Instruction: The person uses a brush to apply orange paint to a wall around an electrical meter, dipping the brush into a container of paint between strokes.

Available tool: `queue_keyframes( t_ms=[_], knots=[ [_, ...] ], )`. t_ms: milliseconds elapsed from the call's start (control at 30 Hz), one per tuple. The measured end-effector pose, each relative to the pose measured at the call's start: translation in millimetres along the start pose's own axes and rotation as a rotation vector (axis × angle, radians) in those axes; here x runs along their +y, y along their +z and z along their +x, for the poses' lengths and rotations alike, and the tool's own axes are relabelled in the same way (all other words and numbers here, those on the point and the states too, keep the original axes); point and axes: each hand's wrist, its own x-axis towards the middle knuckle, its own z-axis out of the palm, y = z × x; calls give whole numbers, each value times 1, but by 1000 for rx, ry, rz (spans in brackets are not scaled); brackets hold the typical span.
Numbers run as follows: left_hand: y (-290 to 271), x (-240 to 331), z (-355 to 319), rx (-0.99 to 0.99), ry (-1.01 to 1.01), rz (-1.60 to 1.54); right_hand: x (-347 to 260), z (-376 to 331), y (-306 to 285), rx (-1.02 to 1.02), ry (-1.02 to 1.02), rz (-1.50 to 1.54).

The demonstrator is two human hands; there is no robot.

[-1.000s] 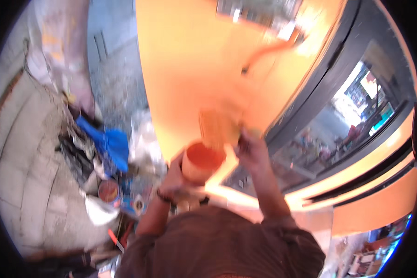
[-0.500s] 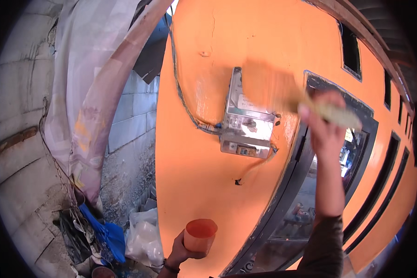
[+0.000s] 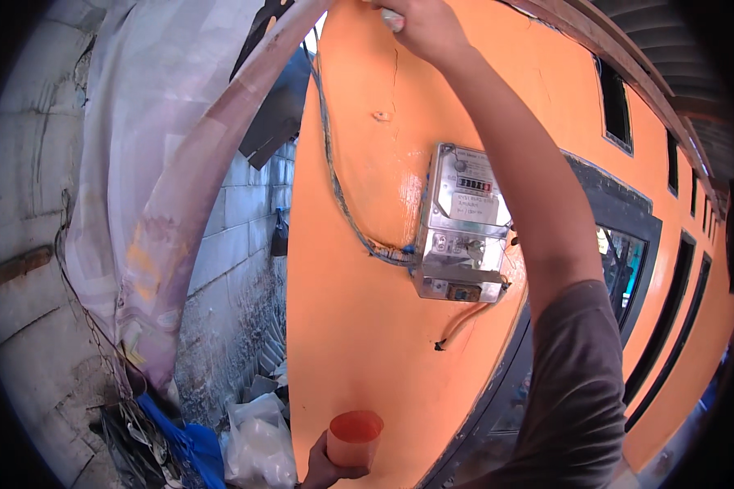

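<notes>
My left hand (image 3: 326, 466) is closed round an orange plastic cup (image 3: 355, 447) at the bottom middle, low in front of the wall; the cup's inside looks reddish orange. Stretched up to the top edge, my right hand (image 3: 429, 31) is closed on a paintbrush, whose pale handle end (image 3: 393, 20) pokes out of the fist. The bristles lie outside the picture. Behind both hands stands the orange wall (image 3: 367, 342), with wet-looking shiny patches left of the electricity meter (image 3: 463, 224). My raised forearm passes just right of the meter and hides part of the door frame.
A thick cable (image 3: 330, 163) runs down the wall into the meter; a short pipe stub (image 3: 457, 326) hangs below it. A stained cloth sheet (image 3: 159, 196) drapes at left. Plastic bags (image 3: 259, 448) lie at lower left. A dark-framed door (image 3: 640, 244) is at right.
My right hand has swung from beside the meter up and left to the top edge with the paintbrush. My left hand still holds the cup. The view has shifted slightly.
</notes>
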Motion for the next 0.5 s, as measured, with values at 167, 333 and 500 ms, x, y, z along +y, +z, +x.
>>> queue_keyframes(
  t_ms=[167,333,500],
  knots=[
    [9,5,-18,52,-78,-146,14,14,42,-75,56,-115],
    [-14,3,-15,39,-99,90,24,18,74,-19,123,-79],
    [-29,3,-14,35,-113,240,36,24,102,52,142,-70]
  ],
)
